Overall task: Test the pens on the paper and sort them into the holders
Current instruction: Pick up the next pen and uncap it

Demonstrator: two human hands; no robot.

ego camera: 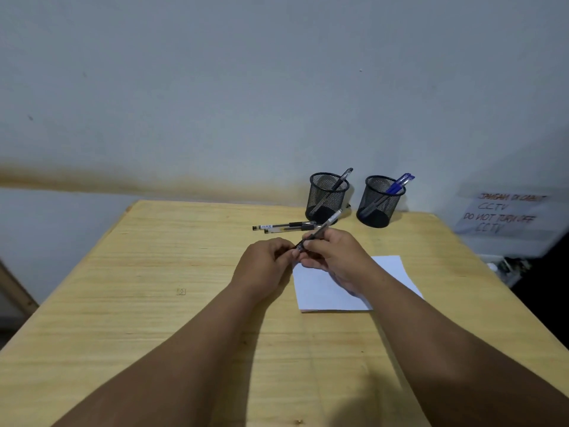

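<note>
My right hand [331, 251] grips a clear black pen [326, 224] by its barrel, its far end pointing up and away toward the holders. My left hand [266, 260] pinches the pen's near end, where the cap sits. Both hands hover over the top left corner of a white paper sheet [320, 291]. Two more black pens [284, 227] lie side by side on the wooden table [154, 288] behind my hands. The left mesh holder [326, 197] contains a black pen. The right mesh holder [380, 201] contains blue pens [398, 184].
The holders stand at the table's back edge against a pale wall. A handwritten paper sign [505, 212] hangs off to the right, beyond the table's right edge. A wooden frame piece [15, 288] shows at far left.
</note>
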